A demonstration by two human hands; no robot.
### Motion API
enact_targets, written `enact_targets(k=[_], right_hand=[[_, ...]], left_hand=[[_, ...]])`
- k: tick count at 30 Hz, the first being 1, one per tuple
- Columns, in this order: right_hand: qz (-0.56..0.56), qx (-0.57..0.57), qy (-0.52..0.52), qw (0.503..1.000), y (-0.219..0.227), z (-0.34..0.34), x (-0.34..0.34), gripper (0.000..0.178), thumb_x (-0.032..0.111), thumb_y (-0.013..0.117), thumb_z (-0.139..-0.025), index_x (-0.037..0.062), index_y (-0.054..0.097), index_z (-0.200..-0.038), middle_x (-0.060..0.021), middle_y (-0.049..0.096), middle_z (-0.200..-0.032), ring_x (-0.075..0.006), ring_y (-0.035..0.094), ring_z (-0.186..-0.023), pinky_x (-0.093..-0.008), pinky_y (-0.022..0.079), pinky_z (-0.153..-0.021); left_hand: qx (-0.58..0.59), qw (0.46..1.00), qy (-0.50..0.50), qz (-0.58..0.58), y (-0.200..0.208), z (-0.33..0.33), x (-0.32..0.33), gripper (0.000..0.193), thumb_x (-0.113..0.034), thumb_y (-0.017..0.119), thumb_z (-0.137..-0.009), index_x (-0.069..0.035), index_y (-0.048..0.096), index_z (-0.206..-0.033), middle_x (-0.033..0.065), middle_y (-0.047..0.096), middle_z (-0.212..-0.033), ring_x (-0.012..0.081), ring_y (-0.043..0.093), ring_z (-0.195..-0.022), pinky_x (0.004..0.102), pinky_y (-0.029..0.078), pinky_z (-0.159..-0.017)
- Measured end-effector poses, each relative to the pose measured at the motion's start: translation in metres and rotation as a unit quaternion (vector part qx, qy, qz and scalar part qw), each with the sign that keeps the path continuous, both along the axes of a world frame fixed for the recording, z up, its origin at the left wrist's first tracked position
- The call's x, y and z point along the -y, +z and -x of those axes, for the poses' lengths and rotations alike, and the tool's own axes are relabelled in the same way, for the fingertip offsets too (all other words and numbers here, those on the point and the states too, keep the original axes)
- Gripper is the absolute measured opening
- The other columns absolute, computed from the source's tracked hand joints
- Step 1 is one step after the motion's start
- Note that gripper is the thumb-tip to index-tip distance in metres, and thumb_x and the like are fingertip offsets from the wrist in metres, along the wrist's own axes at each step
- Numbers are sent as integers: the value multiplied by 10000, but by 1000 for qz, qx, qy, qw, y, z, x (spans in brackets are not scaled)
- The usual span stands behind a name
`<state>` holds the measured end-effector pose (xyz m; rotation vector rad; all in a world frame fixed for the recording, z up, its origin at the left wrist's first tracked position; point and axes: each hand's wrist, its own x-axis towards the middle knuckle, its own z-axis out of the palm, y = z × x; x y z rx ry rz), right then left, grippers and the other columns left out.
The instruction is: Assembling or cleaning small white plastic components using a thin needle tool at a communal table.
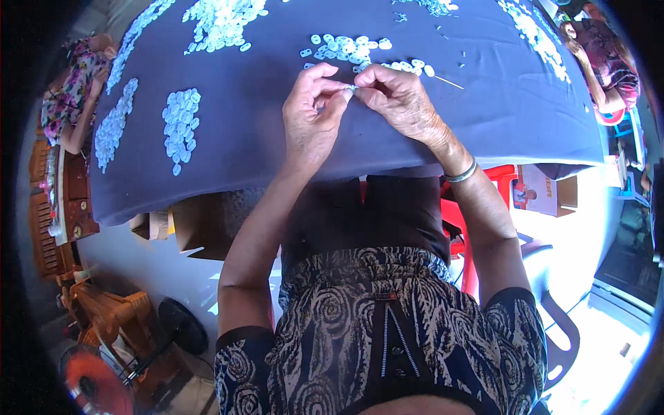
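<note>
Both my hands are raised over the near part of the dark cloth, fingertips meeting. My left hand (312,111) pinches a small pale piece (351,88) between thumb and fingers. From the other side my right hand (402,104) is closed on the same piece with thumb and forefinger. Its exact shape is mostly hidden by the fingertips. Just beyond the hands lies a loose heap of small white oval pieces with holes (349,48). More of them lie behind my right hand, beside a thin pale stick (449,82).
A dark cloth (235,131) covers the table. Piles of pale ovals lie at the left (181,128) and far side (225,21); small dark-teal bits (429,7) lie far right. People sit at the left (76,90) and right (609,69). A red chair (470,256) is beneath me.
</note>
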<state>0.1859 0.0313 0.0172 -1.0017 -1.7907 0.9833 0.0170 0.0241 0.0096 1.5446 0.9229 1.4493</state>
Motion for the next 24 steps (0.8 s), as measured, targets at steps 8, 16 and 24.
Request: enact_targets(k=[8,16,24], right_hand=[[-38,-129,19,991,-4,8,2,36,14,578,-852,7,597,-882,52,512,-723,-21,431,-673,-196,379,-572],[-49,5,-18,999,17,5,12,48,63,596,-821,18,591,-837,-61,536,-643,-66,485,-614,-251,418,-548],[-87,21,-88,992,22,-41,-12,98,114,646,-830,39,622,-888,-15,604,-703,-60,516,-651,-250,444,-584]], left_hand=[[43,993,-68,89,9,4,0,387,31,620,-816,-31,491,-1176,27,608,-832,45,526,-723,186,427,-656],[33,993,-74,83,8,10,0,310,26,606,-821,-15,520,-1116,35,603,-841,75,547,-716,210,468,-667],[24,994,-57,91,-3,7,1,287,22,618,-817,-7,532,-1089,36,593,-842,68,543,-716,200,464,-641]])
